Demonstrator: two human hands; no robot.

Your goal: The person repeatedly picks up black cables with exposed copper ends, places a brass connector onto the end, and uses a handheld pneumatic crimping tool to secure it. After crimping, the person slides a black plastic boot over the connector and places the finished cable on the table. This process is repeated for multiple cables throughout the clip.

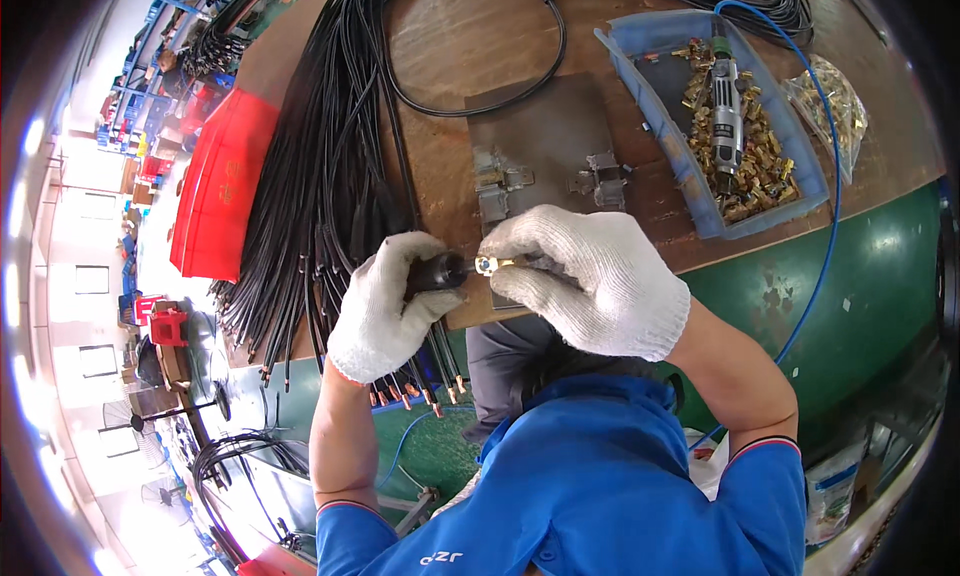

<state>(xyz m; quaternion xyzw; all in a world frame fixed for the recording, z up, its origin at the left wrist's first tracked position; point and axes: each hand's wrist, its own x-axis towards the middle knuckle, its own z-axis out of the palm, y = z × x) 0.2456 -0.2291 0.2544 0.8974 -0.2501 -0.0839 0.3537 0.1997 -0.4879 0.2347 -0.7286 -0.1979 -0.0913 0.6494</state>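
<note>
My left hand, in a white knit glove, grips a black cylindrical sleeve near the front edge of the workbench. Facing the sleeve's end is a small brass fitting, pinched between thumb and fingers of my right hand, also gloved. Fitting and sleeve are very close; whether they touch I cannot tell. Just beyond my hands lies a dark flat plate with metal brackets on it. To the left, a thick bundle of black cables hangs over the bench edge, several with copper-coloured ends.
A blue bin at the right holds many brass fittings and a grey pneumatic tool on a blue hose. Beside it lies a clear plastic bag of brass parts. A red bin stands left of the cables.
</note>
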